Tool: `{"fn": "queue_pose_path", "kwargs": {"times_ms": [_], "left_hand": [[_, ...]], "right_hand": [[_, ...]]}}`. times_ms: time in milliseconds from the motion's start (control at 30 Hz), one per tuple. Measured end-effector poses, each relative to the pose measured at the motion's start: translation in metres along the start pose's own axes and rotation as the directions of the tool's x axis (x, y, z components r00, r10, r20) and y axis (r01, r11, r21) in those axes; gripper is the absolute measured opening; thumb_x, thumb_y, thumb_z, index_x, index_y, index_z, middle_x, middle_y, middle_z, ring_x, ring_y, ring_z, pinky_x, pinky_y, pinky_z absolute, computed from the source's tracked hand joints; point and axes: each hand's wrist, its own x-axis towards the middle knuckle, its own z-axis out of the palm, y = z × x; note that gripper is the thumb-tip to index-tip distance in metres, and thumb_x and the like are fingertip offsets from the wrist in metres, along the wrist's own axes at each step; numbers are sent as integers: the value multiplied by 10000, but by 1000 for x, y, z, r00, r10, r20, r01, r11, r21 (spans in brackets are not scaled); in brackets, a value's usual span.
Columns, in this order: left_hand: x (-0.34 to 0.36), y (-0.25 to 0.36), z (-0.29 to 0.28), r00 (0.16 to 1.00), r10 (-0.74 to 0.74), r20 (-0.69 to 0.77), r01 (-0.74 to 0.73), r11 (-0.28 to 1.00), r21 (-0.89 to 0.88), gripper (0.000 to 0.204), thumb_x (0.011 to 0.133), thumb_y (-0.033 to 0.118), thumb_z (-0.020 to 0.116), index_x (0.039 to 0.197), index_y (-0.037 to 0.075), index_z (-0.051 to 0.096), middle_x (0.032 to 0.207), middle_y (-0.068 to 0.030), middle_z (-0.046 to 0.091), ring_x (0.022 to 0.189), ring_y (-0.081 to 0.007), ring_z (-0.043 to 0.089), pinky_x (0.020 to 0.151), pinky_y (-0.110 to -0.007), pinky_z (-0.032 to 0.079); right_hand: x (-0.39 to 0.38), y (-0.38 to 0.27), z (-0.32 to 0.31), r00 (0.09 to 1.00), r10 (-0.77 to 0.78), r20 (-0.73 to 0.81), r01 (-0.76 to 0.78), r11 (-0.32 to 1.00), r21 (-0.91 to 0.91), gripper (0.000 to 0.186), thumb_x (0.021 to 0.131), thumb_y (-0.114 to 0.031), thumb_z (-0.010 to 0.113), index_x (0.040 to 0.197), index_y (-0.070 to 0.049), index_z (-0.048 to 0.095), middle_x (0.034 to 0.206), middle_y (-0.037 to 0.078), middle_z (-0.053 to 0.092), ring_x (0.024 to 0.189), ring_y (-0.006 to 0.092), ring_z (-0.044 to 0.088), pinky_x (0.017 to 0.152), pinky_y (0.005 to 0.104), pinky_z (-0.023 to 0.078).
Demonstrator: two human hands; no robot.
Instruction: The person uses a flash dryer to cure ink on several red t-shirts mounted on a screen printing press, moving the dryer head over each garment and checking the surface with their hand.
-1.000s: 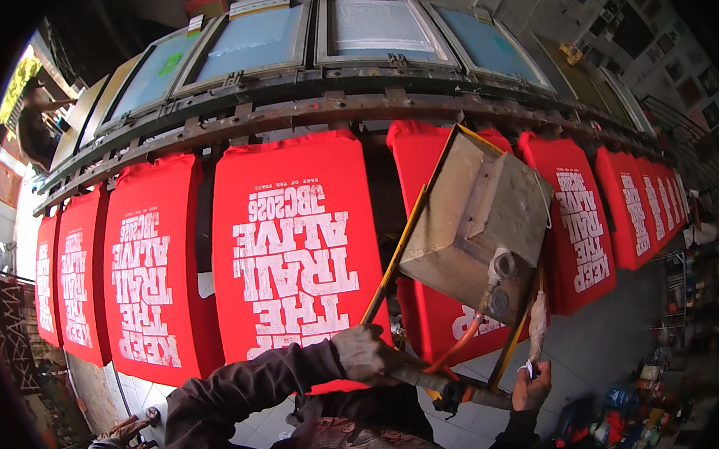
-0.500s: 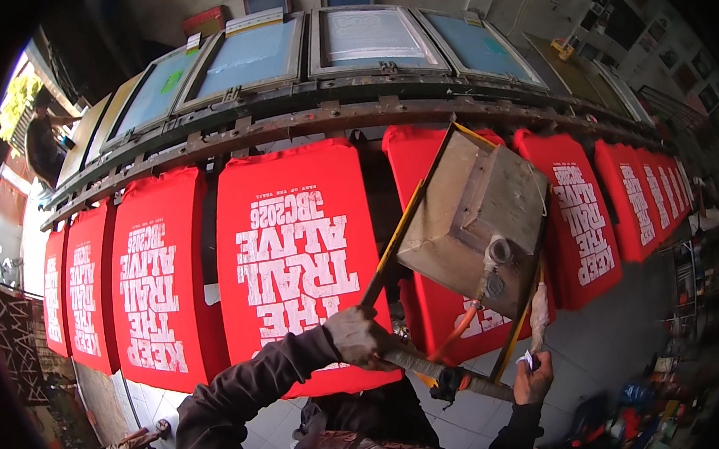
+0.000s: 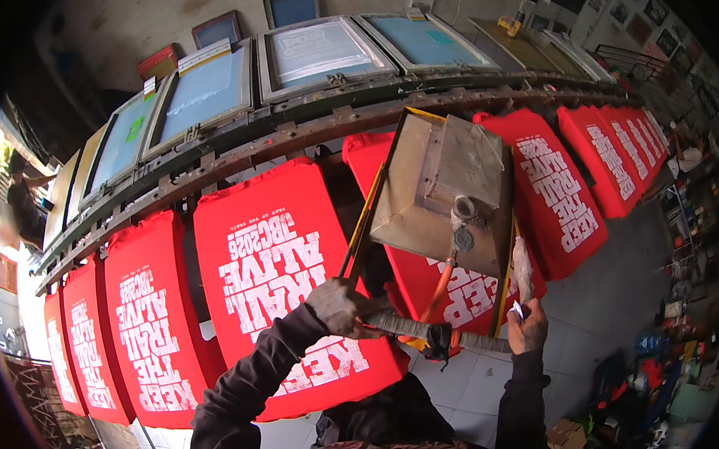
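Both my hands hold a handheld heater, a metal box (image 3: 435, 187) in a yellow-edged frame with a pipe fitting and an orange hose (image 3: 438, 292). My left hand (image 3: 337, 310) is closed round the left end of its wrapped handle bar (image 3: 428, 329). At the bar's right end, my right hand (image 3: 529, 327) is closed by a cloth-wrapped rod (image 3: 522, 270), with a bit of white at its fingers; its exact grip is partly hidden. Beneath the heater, partly covered, lies a red shirt (image 3: 363, 152) with white print. Another printed red shirt (image 3: 271, 193) is stretched flat to its left.
More red printed shirts (image 3: 142, 238) line both sides in a row. Behind them runs a metal rail (image 3: 288, 134) with hinged, framed printing screens (image 3: 320, 54). A person (image 3: 25, 200) stands at far left. Clutter and a cardboard box (image 3: 567, 438) lie at lower right.
My view has turned and tilted, so the shirts and screens sit differently. The heater remains over the same shirt, with both hands still on it.
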Motion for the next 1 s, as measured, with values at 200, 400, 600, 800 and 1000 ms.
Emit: {"fn": "queue_pose_path", "kwargs": {"times_ms": [200, 400, 600, 800, 1000], "left_hand": [[10, -13, -6, 998, -29, 48, 30, 1000, 0, 428, 754, 586, 797, 1049, 275, 804, 648, -50, 657, 545, -295, 597, 517, -415, 511], [12, -13, -5, 1000, 6, -22, -6, 1000, -20, 386, 742, 560, 818, 980, 257, 797, 635, -36, 652, 531, -275, 600, 496, -401, 502], [7, -12, 1, 994, -109, 12, 108, 994, 18, 469, 697, 604, 827, 933, 200, 795, 571, -81, 603, 541, -298, 640, 523, -411, 524], [10, -3, -8, 995, -94, -28, 95, 995, 31, 483, 688, 596, 831, 922, 175, 787, 578, -95, 607, 556, -328, 648, 567, -425, 541], [5, -8, 4, 986, -65, -154, 81, 992, 99, 522, 581, 583, 911, 850, 145, 816, 599, -74, 659, 534, -279, 629, 546, -404, 545]], "right_hand": [[14, -3, 5, 998, 31, 49, -33, 999, 38, 262, 798, -102, 742, 974, -16, 569, 921, 181, 651, 877, 370, 658, 803, 461, 511], [18, -3, 3, 995, 48, 85, -51, 998, 29, 284, 805, -122, 758, 993, -13, 576, 967, 202, 663, 921, 388, 666, 827, 474, 509], [19, 3, 7, 998, -10, 58, 10, 1000, -3, 283, 830, -118, 753, 1022, -4, 579, 950, 197, 686, 887, 372, 688, 798, 451, 532], [19, 2, 7, 998, 0, 69, -1, 1000, 8, 280, 825, -145, 756, 1003, -10, 586, 941, 203, 692, 888, 387, 686, 801, 475, 529], [21, 15, 25, 1000, -21, -3, 21, 999, 45, 288, 764, -139, 789, 956, -38, 599, 884, 171, 675, 866, 379, 668, 781, 486, 518]]}}
